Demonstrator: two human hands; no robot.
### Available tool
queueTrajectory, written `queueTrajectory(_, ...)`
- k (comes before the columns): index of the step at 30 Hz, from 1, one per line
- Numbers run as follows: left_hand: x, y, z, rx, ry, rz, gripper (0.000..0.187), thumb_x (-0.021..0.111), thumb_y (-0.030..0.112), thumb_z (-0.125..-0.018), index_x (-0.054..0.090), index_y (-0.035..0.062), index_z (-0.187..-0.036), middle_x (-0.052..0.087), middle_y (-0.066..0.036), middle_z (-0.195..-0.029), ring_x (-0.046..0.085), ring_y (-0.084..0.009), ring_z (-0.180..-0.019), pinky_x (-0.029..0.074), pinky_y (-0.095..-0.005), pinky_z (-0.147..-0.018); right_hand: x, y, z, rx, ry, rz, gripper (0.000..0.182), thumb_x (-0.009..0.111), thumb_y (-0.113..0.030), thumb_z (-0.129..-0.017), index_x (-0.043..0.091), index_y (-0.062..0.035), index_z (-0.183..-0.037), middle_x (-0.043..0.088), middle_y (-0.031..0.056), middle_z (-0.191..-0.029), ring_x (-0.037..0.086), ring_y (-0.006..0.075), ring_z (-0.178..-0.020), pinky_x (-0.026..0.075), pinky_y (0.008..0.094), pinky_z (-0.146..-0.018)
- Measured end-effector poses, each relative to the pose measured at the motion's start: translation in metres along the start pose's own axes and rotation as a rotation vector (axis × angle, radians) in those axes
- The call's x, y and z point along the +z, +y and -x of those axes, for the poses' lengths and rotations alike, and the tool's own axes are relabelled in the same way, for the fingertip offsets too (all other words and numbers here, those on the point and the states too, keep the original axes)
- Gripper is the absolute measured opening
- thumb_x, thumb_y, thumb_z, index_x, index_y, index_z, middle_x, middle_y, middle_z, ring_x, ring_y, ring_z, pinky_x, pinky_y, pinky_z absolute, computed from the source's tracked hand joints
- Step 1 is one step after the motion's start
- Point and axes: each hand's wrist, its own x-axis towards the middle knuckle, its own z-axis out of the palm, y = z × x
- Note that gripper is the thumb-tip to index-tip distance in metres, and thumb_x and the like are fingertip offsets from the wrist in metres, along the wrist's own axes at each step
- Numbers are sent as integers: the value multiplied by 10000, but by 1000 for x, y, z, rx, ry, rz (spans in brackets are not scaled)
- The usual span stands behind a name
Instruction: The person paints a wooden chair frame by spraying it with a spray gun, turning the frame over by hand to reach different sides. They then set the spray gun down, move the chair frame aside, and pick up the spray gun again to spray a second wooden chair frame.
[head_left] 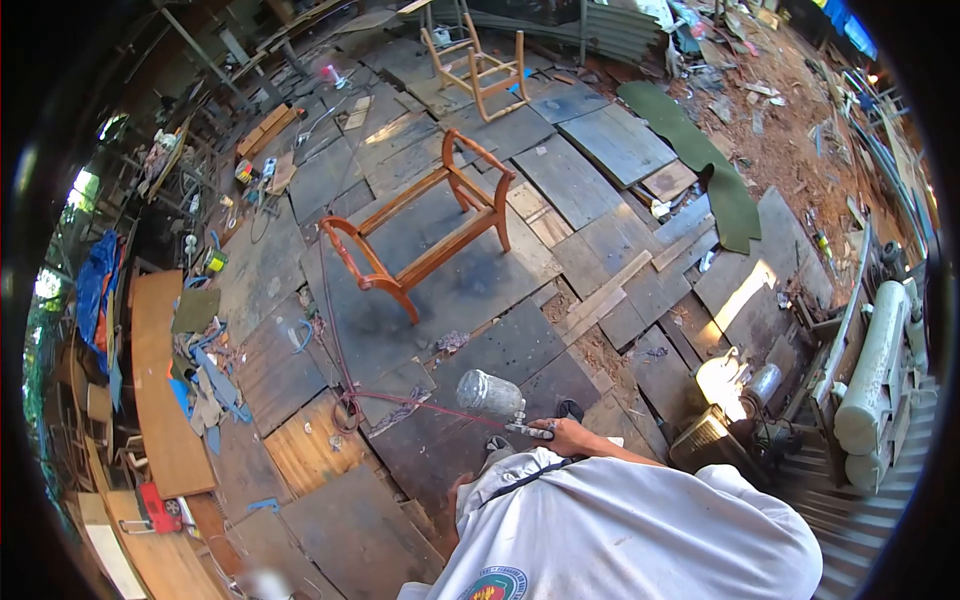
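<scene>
My right hand is closed around the handle of a spray gun. A pale, paint-stained metal cup sits on the gun and points to the left. From the gun a thin red hose runs left across the floor boards. At the left edge of my shirt, a small part of my left hand shows; its fingers are hidden. Ahead stands an orange-brown wooden bench frame with curved arms and no seat, apart from both hands.
Uneven boards cover the ground. A wooden chair frame stands farther back. A green mat lies at the right, near a compressor and a white cylindrical tank. Rags and a plywood sheet are at the left.
</scene>
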Motion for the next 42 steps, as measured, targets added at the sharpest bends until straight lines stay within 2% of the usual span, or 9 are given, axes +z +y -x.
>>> queueTrajectory(4, 4, 5, 7, -40, 75, -63, 255, 707, 152, -921, 708, -19, -1110, 728, -66, -959, 651, -125, -859, 530, -293, -794, 2, -2, -3, -36, 8, 2, 522, 658, -395, -948, 589, -126, -1389, 689, 188, -1245, 668, 389, -1115, 537, 454, -948)
queueTrajectory(7, 8, 7, 10, -61, 106, -92, 252, 708, 152, -920, 707, -18, -1106, 727, -66, -955, 650, -125, -853, 531, -293, -789, 1, -4, -4, -7, -13, -1, 553, 671, -409, -927, 593, -167, -1418, 691, 187, -1250, 671, 400, -1109, 544, 461, -942)
queueTrajectory(11, 9, 8, 15, -79, 128, -102, 247, 710, 152, -919, 707, -16, -1101, 727, -67, -949, 650, -126, -844, 531, -293, -781, 0, -6, -3, -5, -29, -23, 541, 666, -403, -933, 594, -154, -1408, 697, 185, -1238, 676, 397, -1097, 544, 458, -938)
queueTrajectory(13, 9, 8, 15, -83, 130, -106, 245, 711, 152, -919, 707, -15, -1098, 726, -67, -947, 649, -126, -840, 531, -293, -777, -1, -6, -3, -12, -33, -10, 523, 653, -398, -948, 586, -126, -1390, 699, 179, -1225, 678, 389, -1091, 540, 451, -937)
queueTrajectory(31, 10, 19, 14, -87, 143, -157, 224, 721, 151, -914, 704, -7, -1073, 723, -70, -922, 647, -129, -801, 532, -293, -743, -5, -9, -2, -6, -51, 13, 565, 664, -446, -935, 578, -176, -1424, 699, 201, -1218, 680, 407, -1084, 544, 463, -931)
queueTrajectory(42, 11, 27, 15, -122, 147, -179, 212, 726, 150, -912, 703, -3, -1057, 721, -71, -907, 645, -131, -777, 533, -293, -722, 3, 1, -4, 4, -36, 5, 549, 677, -438, -933, 592, -170, -1405, 703, 203, -1195, 684, 409, -1068, 549, 473, -908)
